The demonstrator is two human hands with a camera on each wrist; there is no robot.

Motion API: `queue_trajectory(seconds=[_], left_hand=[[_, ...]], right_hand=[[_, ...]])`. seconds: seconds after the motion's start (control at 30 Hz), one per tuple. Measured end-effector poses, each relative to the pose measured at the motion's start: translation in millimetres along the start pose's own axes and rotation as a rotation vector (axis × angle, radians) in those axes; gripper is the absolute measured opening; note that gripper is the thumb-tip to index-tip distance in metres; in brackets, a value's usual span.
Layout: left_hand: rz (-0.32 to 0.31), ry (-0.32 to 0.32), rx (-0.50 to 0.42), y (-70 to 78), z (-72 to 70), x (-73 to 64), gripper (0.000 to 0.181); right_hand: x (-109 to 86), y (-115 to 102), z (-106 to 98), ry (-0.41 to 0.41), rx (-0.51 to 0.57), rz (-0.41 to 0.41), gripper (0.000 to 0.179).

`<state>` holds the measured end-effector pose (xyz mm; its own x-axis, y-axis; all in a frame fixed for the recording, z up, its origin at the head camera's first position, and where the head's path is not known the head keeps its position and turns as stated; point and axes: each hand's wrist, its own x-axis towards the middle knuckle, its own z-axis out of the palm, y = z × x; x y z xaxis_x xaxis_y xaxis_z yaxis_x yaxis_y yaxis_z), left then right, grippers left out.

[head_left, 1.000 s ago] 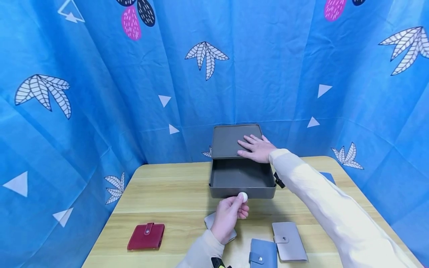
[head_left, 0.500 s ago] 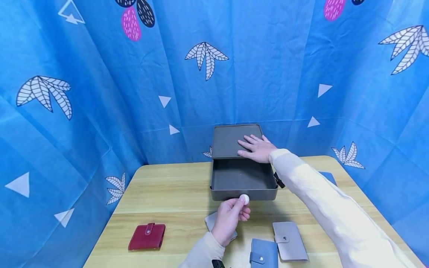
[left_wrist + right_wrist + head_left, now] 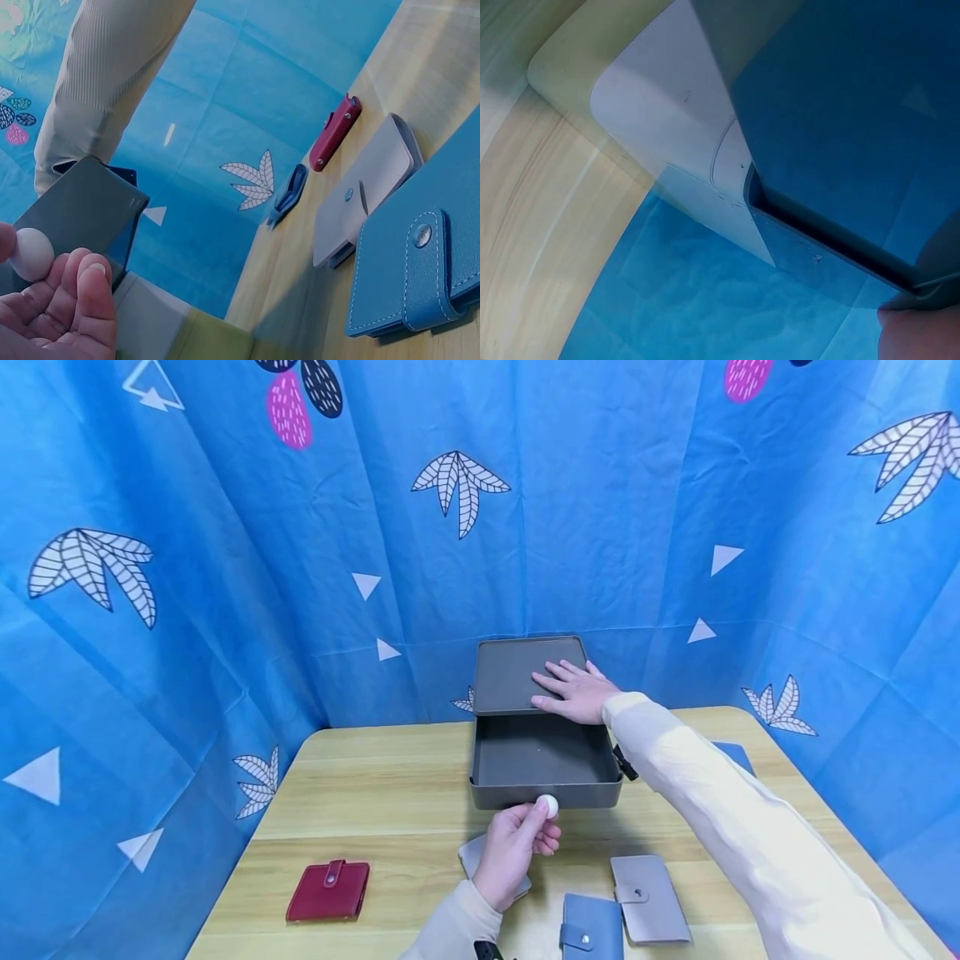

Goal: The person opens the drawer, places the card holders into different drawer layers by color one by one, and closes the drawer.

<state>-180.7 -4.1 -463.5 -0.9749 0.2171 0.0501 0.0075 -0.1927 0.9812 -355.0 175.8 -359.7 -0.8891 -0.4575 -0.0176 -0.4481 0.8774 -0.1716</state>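
- Blue curtain (image 3: 300, 568), printed with leaves, triangles and ovals, hangs on the left, far and right sides of a wood-grain table (image 3: 397, 802) with rounded far corners.
- Near left, a red snap wallet (image 3: 327, 892) lies flat, well apart from both hands.
- Near centre, a pale grey wallet (image 3: 472, 853) lies partly hidden behind the left hand (image 3: 512, 852); a lowered wrist could knock or drag it.
- That hand's thumb and fingers pinch a round white knob (image 3: 552, 806). Such a small, smooth-looking knob might slip out if the grip loosens.
- Behind the knob, the dark grey drawer (image 3: 501, 796) stands pulled out at far centre. Drawn too far, it could tip down or leave its case, its back losing support.
- Right of centre, the right hand (image 3: 576, 695) rests with fingers spread on the case top (image 3: 501, 677), gripping nothing. Too little pressure there could let the whole case slide nearer.
- Near right, a blue snap wallet (image 3: 591, 920) and a grey snap wallet (image 3: 652, 902) lie side by side.
- Far right, the sleeve (image 3: 742, 852) partly hides a blue item (image 3: 737, 755); I cannot tell what it is.
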Motion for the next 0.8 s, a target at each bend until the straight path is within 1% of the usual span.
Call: queue_trajectory(seconds=[0.2, 0.4, 0.5, 0.57, 0.67, 0.8], left_hand=[[-0.003, -0.007, 0.0, -0.4, -1.2, -0.3, 0.037], [-0.009, -0.006, -0.004, 0.9, -1.1, -1.0, 0.037], [-0.012, -0.015, 0.003, 2.6, -1.9, -1.4, 0.037], [-0.02, -0.03, 0.017, 3.9, -3.6, -1.9, 0.038], [-0.04, -0.072, 0.056, 6.4, -8.4, -3.0, 0.038], [-0.067, -0.125, 0.138, 15.3, -19.0, -5.6, 0.036]], right_hand=[[0.6, -0.7, -0.8, -0.007, 0.01, 0.002, 0.079], [6.3, 4.9, 4.4, -0.008, -0.006, 0.007, 0.08], [7.1, 5.9, 5.2, -0.005, -0.013, 0.007, 0.081], [6.7, 5.3, 4.7, -0.001, -0.007, 0.002, 0.081], [5.0, 3.3, 2.8, 0.002, 0.0, -0.004, 0.08], [2.6, 1.1, 0.4, -0.004, 0.002, -0.008, 0.078]])
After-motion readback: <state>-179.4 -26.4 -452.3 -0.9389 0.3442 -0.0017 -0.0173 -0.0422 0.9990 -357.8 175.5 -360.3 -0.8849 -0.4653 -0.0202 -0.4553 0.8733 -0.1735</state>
